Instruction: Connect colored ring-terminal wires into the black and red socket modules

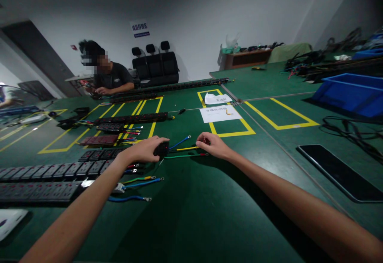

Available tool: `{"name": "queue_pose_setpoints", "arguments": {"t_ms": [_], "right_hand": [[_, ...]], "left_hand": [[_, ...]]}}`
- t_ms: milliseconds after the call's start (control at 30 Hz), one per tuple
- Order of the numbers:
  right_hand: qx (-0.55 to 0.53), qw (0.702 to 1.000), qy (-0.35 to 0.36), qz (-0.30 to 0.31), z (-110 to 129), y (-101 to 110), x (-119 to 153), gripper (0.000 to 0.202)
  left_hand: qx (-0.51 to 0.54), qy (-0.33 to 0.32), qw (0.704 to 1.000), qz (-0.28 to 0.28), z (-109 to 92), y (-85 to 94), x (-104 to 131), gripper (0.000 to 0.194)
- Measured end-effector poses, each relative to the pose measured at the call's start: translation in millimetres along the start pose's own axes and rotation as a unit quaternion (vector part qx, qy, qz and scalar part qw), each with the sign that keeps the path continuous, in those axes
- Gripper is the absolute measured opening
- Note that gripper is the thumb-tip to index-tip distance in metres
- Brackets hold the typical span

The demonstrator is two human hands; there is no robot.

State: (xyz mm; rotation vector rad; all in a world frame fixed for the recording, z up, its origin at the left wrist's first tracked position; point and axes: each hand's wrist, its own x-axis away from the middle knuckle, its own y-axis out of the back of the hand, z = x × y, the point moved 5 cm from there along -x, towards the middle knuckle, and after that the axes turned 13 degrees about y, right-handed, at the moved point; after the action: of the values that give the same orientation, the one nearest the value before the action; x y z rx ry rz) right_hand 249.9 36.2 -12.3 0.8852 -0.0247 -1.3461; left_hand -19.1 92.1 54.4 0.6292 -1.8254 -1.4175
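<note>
My left hand [147, 149] is wrapped round the end of a black socket strip [162, 148] lying on the green table. From that end a blue wire [180, 142], a yellow wire [187, 148] and a green wire [185, 156] run to the right. My right hand [212, 144] has its fingers pinched at the far end of the yellow wire. The green wire's red-sleeved lug lies just below these fingers, and the blue wire's ring lug points up, apart from them.
More socket strips [38, 191] with lugged wires lie at the left. Paper sheets [220, 114] lie beyond my hands. A phone [339, 171], black cables [353, 133] and a blue bin [353, 93] are on the right. A person [112, 75] works across the table.
</note>
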Motion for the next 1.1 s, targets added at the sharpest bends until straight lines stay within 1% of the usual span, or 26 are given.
{"name": "queue_pose_setpoints", "arguments": {"t_ms": [100, 200, 300, 467, 533, 633, 700, 767, 867, 933, 1000, 1100], "right_hand": [[0.031, 0.999, 0.022, 0.025, 2, -2, 1, 0.025], [0.054, 0.997, 0.038, 0.032, 5, -2, 1, 0.024], [0.057, 0.997, 0.037, 0.030, 5, -2, 1, 0.024], [0.055, 0.998, 0.025, 0.016, 2, -1, 0, 0.026], [0.056, 0.998, 0.027, 0.002, 1, 0, -1, 0.026], [0.044, 0.998, 0.013, -0.032, 0, 3, -2, 0.027], [0.040, 0.998, 0.003, -0.052, 1, 5, -2, 0.028], [0.057, 0.997, 0.001, -0.057, 2, 5, -1, 0.028], [0.113, 0.993, -0.010, -0.045, 3, 5, 0, 0.024], [0.145, 0.989, -0.023, -0.031, 2, 5, 1, 0.021], [0.161, 0.987, -0.022, -0.009, 2, 4, 1, 0.022], [0.173, 0.984, 0.009, 0.039, 6, 0, 0, 0.026]], "left_hand": [[-0.020, -0.003, 1.000, 0.009, -6, -2.3, -4, 0.083], [-0.029, -0.016, 0.999, 0.007, -16, -4.5, -8, 0.084], [-0.028, -0.028, 0.999, 0.008, -20, -6.5, -12, 0.074], [-0.024, -0.040, 0.999, 0.000, -17, -3.4, -15, 0.049], [-0.024, -0.042, 0.999, -0.005, -17, -0.6, -14, 0.042], [-0.021, -0.036, 0.999, -0.011, -17, 2.2, -13, 0.037], [-0.019, -0.030, 0.999, -0.014, -17, 1.7, -13, 0.039], [-0.016, -0.025, 1.000, -0.008, -16, -1.1, -14, 0.043], [-0.013, -0.015, 1.000, 0.010, -16, -5.4, -14, 0.055], [-0.009, -0.006, 1.000, 0.006, -18, -5.4, -12, 0.064], [0.003, -0.001, 1.000, -0.016, -20, -3.9, -9, 0.068], [0.037, -0.002, 0.997, -0.071, -24, -3.4, -4, 0.061]]}}
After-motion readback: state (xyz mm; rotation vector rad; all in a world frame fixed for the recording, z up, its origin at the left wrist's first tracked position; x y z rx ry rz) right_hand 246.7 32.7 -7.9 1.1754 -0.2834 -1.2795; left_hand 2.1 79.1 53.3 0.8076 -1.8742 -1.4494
